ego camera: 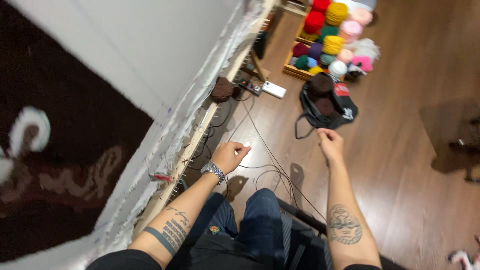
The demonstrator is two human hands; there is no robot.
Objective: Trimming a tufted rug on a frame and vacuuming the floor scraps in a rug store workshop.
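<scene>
My left hand (231, 155), with a metal watch on the wrist, is closed around a small white object and a thin dark yarn strand (270, 155). My right hand (330, 142) pinches the same thin yarn between its fingertips, held out over the wooden floor. The strand runs from a black bag (325, 107) holding dark brown yarn balls, past both hands and down toward my legs. To my left stands a tufting frame (200, 135) with white cloth, partly filled with dark brown pile and pale lettering.
A wooden crate (295, 70) with several coloured yarn balls sits on the floor at the top. A brown yarn ball (221, 90), a white power strip (274, 90) and cables lie by the frame. A dark shape (457, 140) stands at right.
</scene>
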